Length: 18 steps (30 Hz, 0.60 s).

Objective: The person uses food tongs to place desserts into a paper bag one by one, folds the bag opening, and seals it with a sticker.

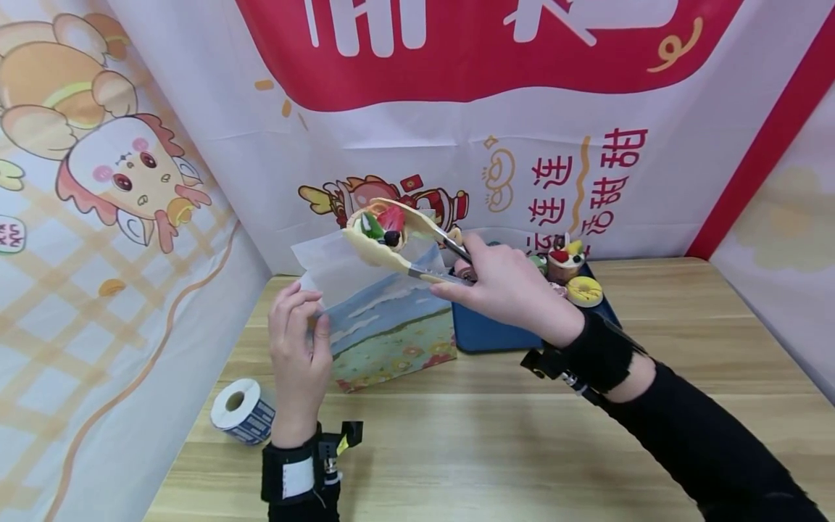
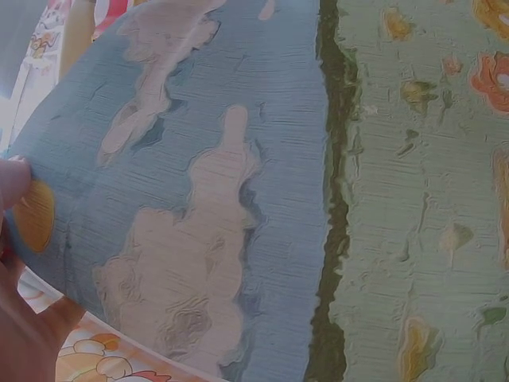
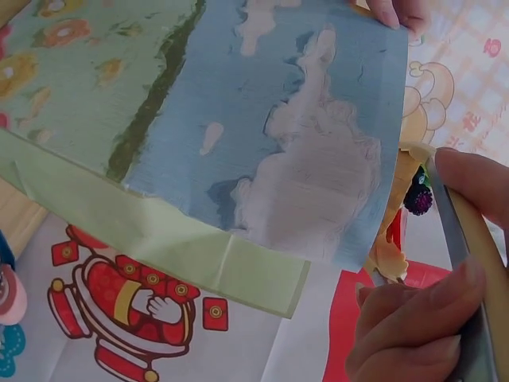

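Note:
A paper bag [image 1: 391,326] printed with sky and flowers stands upright on the table. My left hand [image 1: 300,348] pinches its upper left rim; in the left wrist view the thumb [image 2: 14,183] lies on the printed face, other fingers behind. My right hand [image 1: 509,286] grips tongs [image 1: 430,274] with beige tips. Between those tips, above the bag's mouth, is a small fruit tart [image 1: 385,226] with strawberry, green fruit and a dark berry. The right wrist view shows the tongs [image 3: 469,239] beside the bag's top edge, with the tart [image 3: 390,251] partly hidden behind the bag.
Behind the right hand, a dark blue tray [image 1: 492,333] carries several toy-like sweets, including a yellow donut [image 1: 584,291] and a fruit-topped cup [image 1: 565,262]. A roll of labels [image 1: 241,412] stands at the left. Printed cloth walls [image 1: 404,127] enclose the wooden table [image 1: 496,449].

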{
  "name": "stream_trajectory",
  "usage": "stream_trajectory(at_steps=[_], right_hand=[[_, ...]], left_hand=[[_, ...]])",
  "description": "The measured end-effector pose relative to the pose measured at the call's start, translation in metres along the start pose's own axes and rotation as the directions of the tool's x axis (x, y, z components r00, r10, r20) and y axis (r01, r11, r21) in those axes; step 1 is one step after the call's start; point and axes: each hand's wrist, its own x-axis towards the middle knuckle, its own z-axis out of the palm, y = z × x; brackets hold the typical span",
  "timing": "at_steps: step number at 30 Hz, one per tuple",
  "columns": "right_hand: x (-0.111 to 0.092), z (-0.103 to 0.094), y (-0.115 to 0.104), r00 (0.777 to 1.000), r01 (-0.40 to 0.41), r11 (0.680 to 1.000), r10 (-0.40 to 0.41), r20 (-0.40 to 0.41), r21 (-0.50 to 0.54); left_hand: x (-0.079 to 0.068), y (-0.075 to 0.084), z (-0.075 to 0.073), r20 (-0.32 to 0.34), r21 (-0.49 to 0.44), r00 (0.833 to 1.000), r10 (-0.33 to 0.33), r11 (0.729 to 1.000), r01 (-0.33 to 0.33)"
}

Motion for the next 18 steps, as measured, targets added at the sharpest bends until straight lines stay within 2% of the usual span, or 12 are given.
stream_trajectory(at_steps=[6, 11, 15, 18], right_hand=[[0.002, 0.002, -0.004, 0.999, -0.008, 1.000, 0.008, 0.038, -0.004], [0.002, 0.002, -0.004, 0.998, -0.036, 0.999, 0.036, 0.046, 0.002], [0.000, 0.001, 0.000, 0.998, -0.058, 0.996, 0.056, 0.038, 0.069], [-0.003, 0.000, 0.007, 0.998, -0.063, 0.987, 0.064, -0.004, 0.144]], left_hand=[[0.000, -0.002, 0.000, -0.022, -0.013, 0.999, 0.029, 0.999, -0.030], [0.000, -0.001, 0.000, -0.068, 0.004, 0.995, 0.076, 0.997, -0.076], [0.001, 0.002, 0.000, -0.120, 0.005, 0.987, 0.108, 0.994, -0.108], [0.002, 0.005, 0.000, -0.146, 0.001, 0.981, 0.125, 0.992, -0.126]])
